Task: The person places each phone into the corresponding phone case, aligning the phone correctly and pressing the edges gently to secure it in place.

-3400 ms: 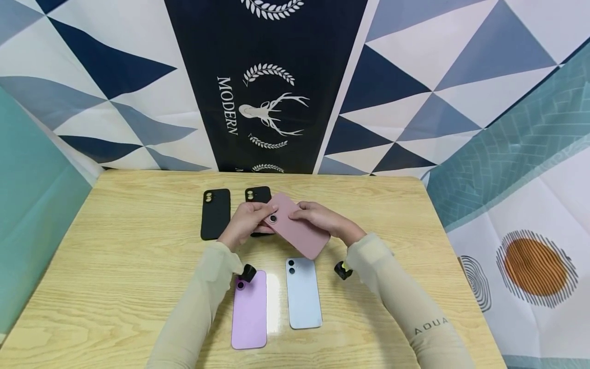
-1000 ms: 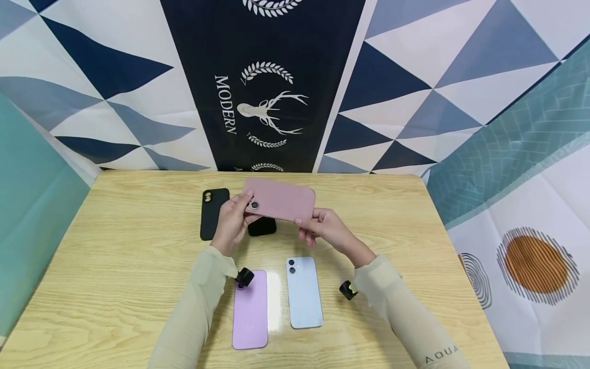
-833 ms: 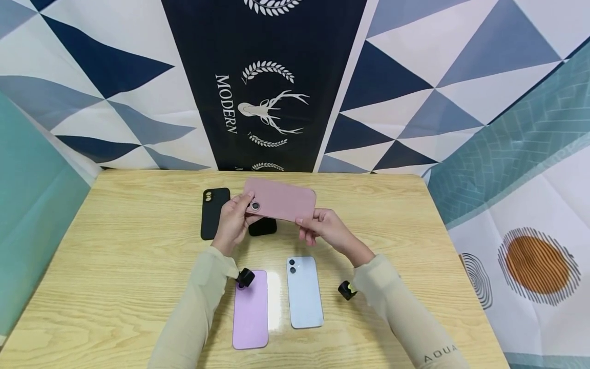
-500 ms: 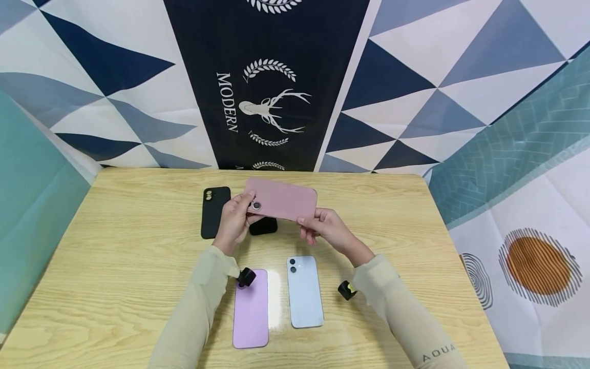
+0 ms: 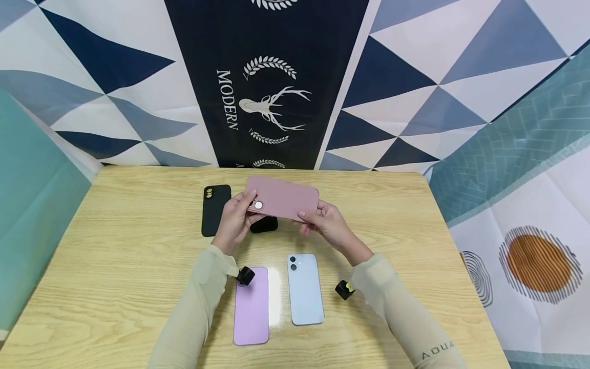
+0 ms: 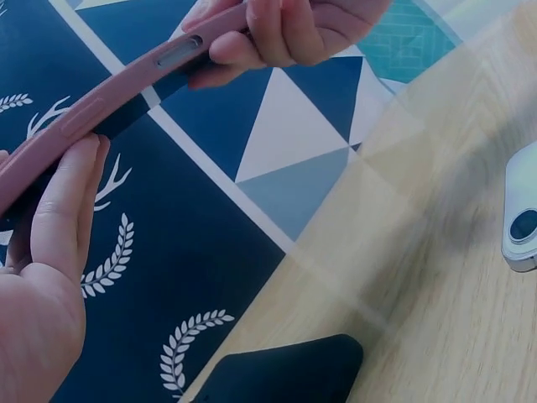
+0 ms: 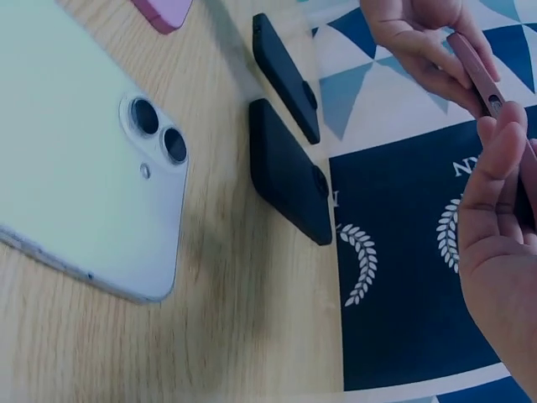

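Both hands hold a phone in a pink case (image 5: 286,199) above the table's far part, lying crosswise with its back and camera lens upward. My left hand (image 5: 234,219) grips the camera end, thumb on the back near the lens. At the opposite end my right hand (image 5: 331,225) pinches the near corner, thumb on the back and fingers below. The left wrist view shows the pink case (image 6: 92,109) edge-on, with a slot in its side and a dark layer beneath. A black phone case (image 5: 265,224) is partly hidden under the pink one.
Another black phone case (image 5: 215,210) lies at the back left of the wooden table (image 5: 138,246). Nearer lie a lilac phone (image 5: 251,312), partly covered by the left wrist camera (image 5: 245,275), and a pale blue phone (image 5: 306,294). A patterned cloth (image 5: 276,118) hangs behind.
The pink-cased phone has turned from a diagonal tilt to crosswise and moved away and left. The right hand shifted to its right end; lately its thumb slid onto the back.
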A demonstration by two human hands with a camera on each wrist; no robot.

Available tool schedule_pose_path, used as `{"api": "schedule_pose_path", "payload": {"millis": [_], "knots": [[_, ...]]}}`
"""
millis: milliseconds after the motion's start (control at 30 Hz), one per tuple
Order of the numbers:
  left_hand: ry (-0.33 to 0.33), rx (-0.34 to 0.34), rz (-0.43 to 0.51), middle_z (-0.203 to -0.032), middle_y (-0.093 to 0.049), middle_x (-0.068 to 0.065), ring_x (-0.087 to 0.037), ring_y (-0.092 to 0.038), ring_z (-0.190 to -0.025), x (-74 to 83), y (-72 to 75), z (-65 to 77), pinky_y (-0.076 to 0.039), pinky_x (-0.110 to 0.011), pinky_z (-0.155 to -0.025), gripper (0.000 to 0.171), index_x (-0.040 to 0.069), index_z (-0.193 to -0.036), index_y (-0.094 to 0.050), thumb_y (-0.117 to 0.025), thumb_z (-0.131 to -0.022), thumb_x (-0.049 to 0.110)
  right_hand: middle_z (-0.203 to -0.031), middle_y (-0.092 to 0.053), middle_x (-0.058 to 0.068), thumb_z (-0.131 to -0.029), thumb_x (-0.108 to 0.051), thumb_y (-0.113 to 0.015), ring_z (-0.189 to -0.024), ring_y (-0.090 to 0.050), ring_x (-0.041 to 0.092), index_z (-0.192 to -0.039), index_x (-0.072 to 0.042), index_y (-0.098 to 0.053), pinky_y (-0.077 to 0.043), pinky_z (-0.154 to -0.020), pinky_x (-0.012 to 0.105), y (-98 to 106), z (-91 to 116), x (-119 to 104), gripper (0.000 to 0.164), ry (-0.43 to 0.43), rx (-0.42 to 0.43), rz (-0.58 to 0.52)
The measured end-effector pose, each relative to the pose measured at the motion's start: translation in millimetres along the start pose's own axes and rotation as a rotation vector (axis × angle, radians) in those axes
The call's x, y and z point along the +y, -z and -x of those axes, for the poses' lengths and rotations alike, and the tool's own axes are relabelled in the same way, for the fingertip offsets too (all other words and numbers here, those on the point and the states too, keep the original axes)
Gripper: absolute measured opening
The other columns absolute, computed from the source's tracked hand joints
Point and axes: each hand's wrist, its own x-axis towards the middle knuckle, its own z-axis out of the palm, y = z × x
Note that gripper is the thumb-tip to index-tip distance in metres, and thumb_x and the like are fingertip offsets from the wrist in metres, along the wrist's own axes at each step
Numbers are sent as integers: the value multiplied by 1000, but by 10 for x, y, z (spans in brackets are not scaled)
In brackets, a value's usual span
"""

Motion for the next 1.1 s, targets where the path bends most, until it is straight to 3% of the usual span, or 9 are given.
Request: {"api": "schedule_pose_path", "payload": {"millis": [200, 433, 667, 767, 967, 1100], "knots": [[6, -33, 60, -82, -69, 1, -8, -69, -74, 20, -15, 16, -57, -22, -69, 16, 4, -110, -53, -50, -97, 14, -73, -72, 2, -95, -6, -50, -56, -62, 7, -104, -1, -50, -51, -55, 19, -18, 16, -34, 10, 31, -5, -23], [9, -23, 29, -81, -70, 0, -9, -70, -74, 5, -33, 31, -57, -23, -68, 18, 1, -113, -53, -50, -96, 5, -74, -72, 0, -95, -6, -49, -58, -64, 7, -105, -3, -50, -52, -57, 20, 9, 61, -75, 11, 13, -48, -56], [-10, 20, 36, -82, -71, -1, -9, -70, -73, 4, -35, 27, -56, -21, -67, 19, -1, -114, -52, -49, -96, 6, -83, -71, 2, -92, 0, -50, -67, -64, 10, -121, -6, -43, -53, -61, 21, 28, 60, -87, 30, 23, -160, -100], [-1, 19, 54, -80, -71, -2, -10, -70, -72, 16, -35, 34, -56, -21, -66, 15, 0, -109, -54, -49, -96, 5, -81, -71, 0, -95, -6, -46, -67, -65, 10, -117, -6, -47, -53, -62, 23, 26, 54, -91, 21, 21, -124, -85], [51, -5, 77, -77, -70, -2, -9, -70, -69, 50, -28, 58, -56, -20, -63, 16, 7, -94, -63, -48, -96, 5, -77, -68, -4, -98, -19, -41, -65, -64, 8, -104, -8, -58, -53, -61, 21, 12, -2, -128, 22, -24, 80, -114], [80, -11, 72, -75, -70, -2, -10, -70, -68, 56, -37, 53, -56, -20, -62, 19, 8, -92, -65, -47, -97, 6, -74, -68, -5, -97, -21, -43, -62, -63, 6, -99, -8, -61, -50, -55, 18, 41, -17, -131, 22, -48, 117, -109]]}}
